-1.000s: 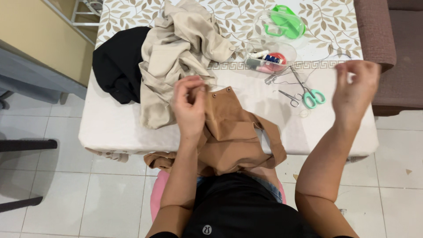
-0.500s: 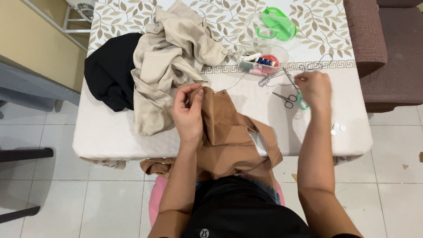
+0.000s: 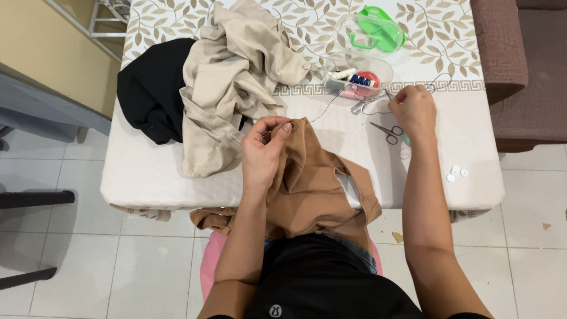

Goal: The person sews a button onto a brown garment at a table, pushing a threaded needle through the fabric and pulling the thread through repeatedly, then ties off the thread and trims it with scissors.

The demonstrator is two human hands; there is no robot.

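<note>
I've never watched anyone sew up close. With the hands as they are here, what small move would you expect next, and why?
Probably the right hand draws farther away, taking up thread. The thread runs in a loose curve from the brown garment, pinched at its edge by the left hand, toward the right hand, so it looks slack. That's a guess.

The brown garment (image 3: 313,183) lies crumpled at the table's (image 3: 147,171) near edge, spilling over it, its top corner raised. A thin dark thread (image 3: 322,112) runs from that corner across the table.
</note>
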